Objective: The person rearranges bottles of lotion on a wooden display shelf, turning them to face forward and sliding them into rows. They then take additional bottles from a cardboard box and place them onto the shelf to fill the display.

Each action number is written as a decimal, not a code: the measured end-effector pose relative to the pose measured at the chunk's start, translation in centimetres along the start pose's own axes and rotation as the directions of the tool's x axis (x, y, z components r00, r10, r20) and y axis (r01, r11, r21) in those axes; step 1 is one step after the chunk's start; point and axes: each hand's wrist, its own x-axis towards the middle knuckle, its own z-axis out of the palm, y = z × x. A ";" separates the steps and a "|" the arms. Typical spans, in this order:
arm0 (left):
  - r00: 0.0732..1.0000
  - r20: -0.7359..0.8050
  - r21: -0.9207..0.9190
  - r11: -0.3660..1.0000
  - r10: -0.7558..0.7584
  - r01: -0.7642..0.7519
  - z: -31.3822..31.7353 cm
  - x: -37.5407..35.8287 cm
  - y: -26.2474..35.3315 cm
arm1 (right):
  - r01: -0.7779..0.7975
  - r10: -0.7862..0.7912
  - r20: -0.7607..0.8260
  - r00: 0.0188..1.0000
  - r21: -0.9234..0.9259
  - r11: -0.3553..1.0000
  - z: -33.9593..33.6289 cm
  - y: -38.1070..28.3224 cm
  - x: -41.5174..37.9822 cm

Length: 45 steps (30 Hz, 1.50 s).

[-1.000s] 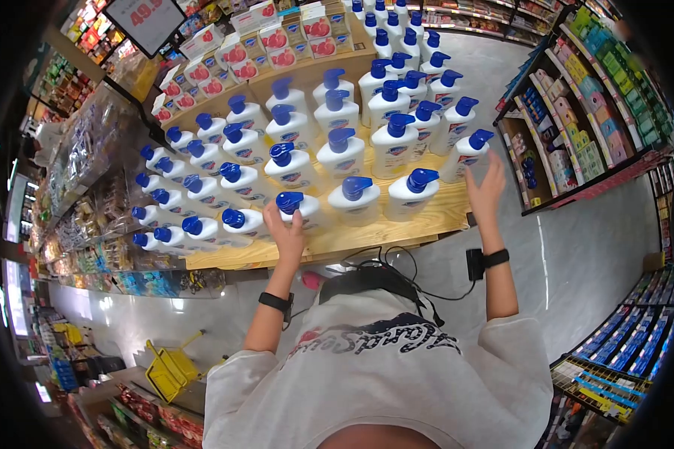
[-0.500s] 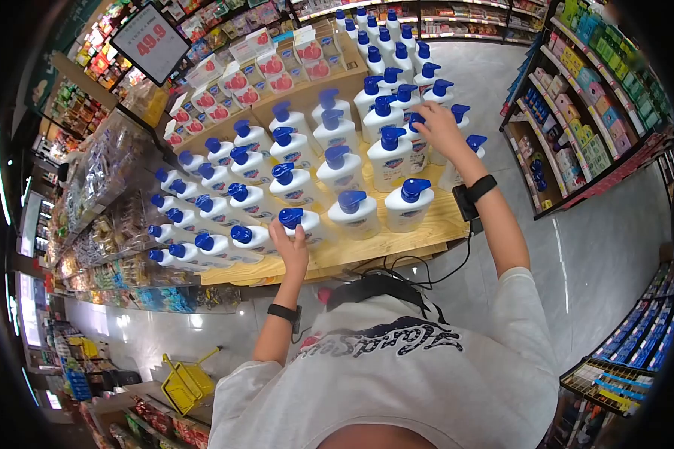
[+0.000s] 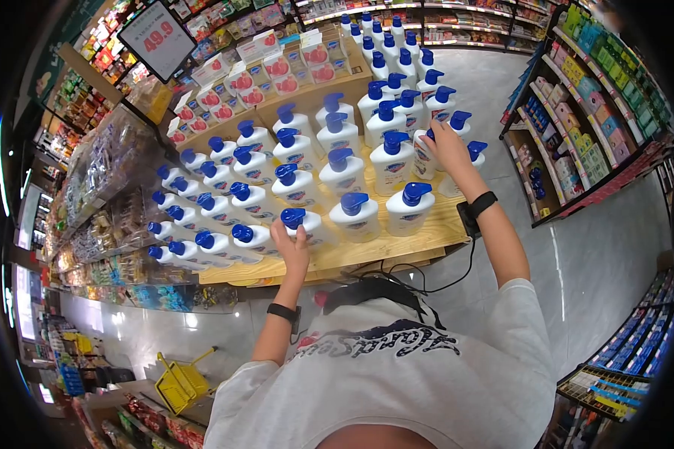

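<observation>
White hand-soap pump bottles with blue pump heads stand in rows on a wooden display table [image 3: 337, 263]. My left hand [image 3: 292, 251] has its thumb and fingers around the top of a front-row pump bottle [image 3: 312, 227], just under the blue head. At the right side of the display, my right hand [image 3: 449, 147] is closed on the top of another pump bottle [image 3: 424, 159], which leans slightly. My fingers partly cover its pump head. Left of that one is an upright pump bottle [image 3: 392, 166], and a front-corner pump bottle [image 3: 410, 209] stands nearer to me.
Boxed goods with red fruit pictures [image 3: 279, 67] sit on a raised ledge behind the bottles. A price sign [image 3: 157, 41] rises at back left. Black cables [image 3: 427, 288] hang at the table's front edge. Stocked shelves [image 3: 577, 112] stand right; a yellow basket [image 3: 181, 385] is lower left.
My right hand has drawn a pump bottle slightly toward me and to the right, away from its neighbours. My left hand stays at the same front bottle.
</observation>
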 end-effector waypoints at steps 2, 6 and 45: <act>1.000 -0.001 0.013 1.000 0.001 -0.001 0.0 0.0 -0.4 | -0.034 0.034 -0.005 0.999 0.012 0.999 -0.3 -0.3 -1.0; 0.999 -0.001 0.053 0.998 0.032 -0.032 -0.2 -0.1 -0.1 | -0.025 0.029 -0.072 0.997 0.056 0.998 -0.7 -1.2 -3.3; 0.992 -0.053 0.054 0.992 0.114 -0.111 0.2 0.1 -0.6 | -0.057 0.056 0.178 0.982 0.006 0.998 -10.9 4.6 -9.9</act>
